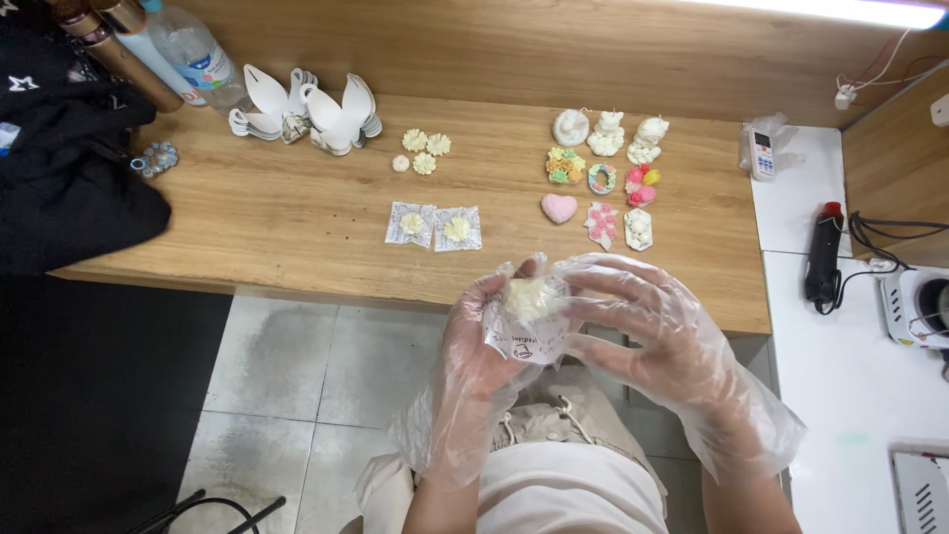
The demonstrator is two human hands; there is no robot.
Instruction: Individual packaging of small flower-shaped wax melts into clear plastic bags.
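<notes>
Left hand (pixel 473 341): in a thin clear plastic glove, it cups a small clear bag (pixel 526 331) from below, fingers curled around it.
Right hand (pixel 647 326): also gloved, its fingertips pinch the bag's right edge.
Cream flower piece (pixel 530 297): inside the bag, held above the table's (pixel 297 227) front edge.
Table: two bagged flowers (pixel 433 226), loose cream flowers (pixel 423 151), coloured shapes (pixel 603 178), white paper holders (pixel 306 114).
</notes>
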